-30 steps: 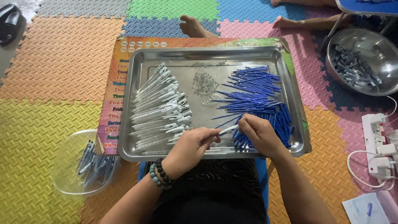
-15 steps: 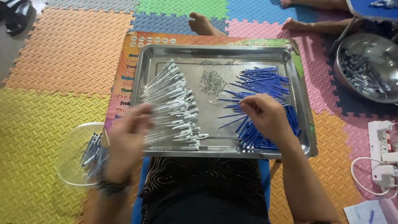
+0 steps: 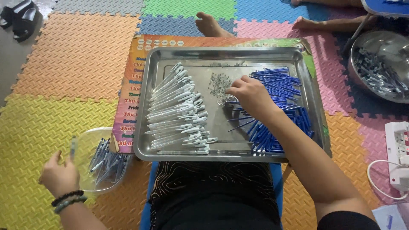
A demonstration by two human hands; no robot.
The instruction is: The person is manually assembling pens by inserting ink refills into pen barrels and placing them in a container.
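My left hand [image 3: 59,174], with bead bracelets on the wrist, is out over the yellow mat left of a clear plastic bowl [image 3: 87,140]. It holds a thin pen [image 3: 73,147] upright beside the bowl's rim. My right hand [image 3: 252,96] is inside the steel tray [image 3: 147,91]. Its fingertips are curled down at the edge of a small pile of metal springs [image 3: 218,81]. Whether they pinch anything is hidden. White pen barrels [image 3: 177,113] are fanned out on the tray's left, and blue refills [image 3: 283,91] lie on its right.
The clear bowl holds several finished pens [image 3: 106,162]. A picture poster [image 3: 132,76] lies under the tray. A steel bowl of pen parts [image 3: 379,70] and a white power strip [image 3: 398,153] sit on the right. Another person's feet [image 3: 211,23] are beyond the tray. Black sandals [image 3: 21,19] lie far left.
My left hand left the tray and swung out left to the clear bowl, carrying a pen. My right hand moved from the blue refills up to the spring pile.
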